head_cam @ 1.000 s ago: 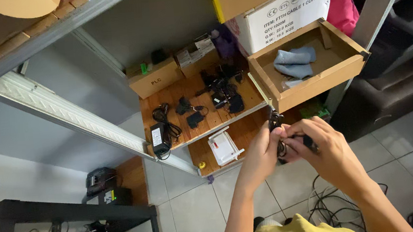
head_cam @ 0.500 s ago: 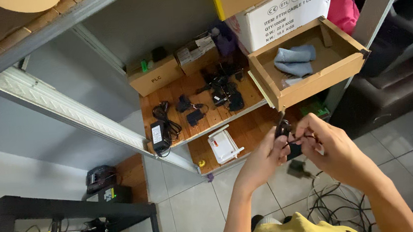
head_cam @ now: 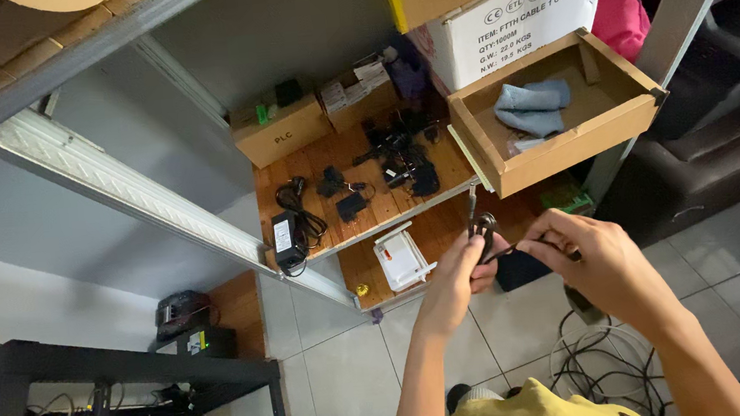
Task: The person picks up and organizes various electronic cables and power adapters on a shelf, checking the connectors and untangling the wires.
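My left hand (head_cam: 455, 281) pinches a small black plug-like part (head_cam: 481, 225) with a thin black cord coming off it. My right hand (head_cam: 591, 267) holds the same cord (head_cam: 516, 250) a little to the right, fingers curled around it. Both hands hover just below the front edge of an open cardboard box (head_cam: 561, 151) that juts out from the shelf. Inside the box lies a folded blue-grey cloth (head_cam: 532, 104).
The wooden shelf (head_cam: 363, 226) carries several black power adapters (head_cam: 401, 156), a black power brick (head_cam: 285, 239) and small cardboard boxes (head_cam: 282, 135). A white router (head_cam: 401, 259) rests on the lower shelf. Tangled cables (head_cam: 597, 358) lie on the tiled floor. A black rack (head_cam: 117, 382) stands at left.
Both hands have shifted slightly right and down with the cord, and my right hand has drawn a little further away from my left.
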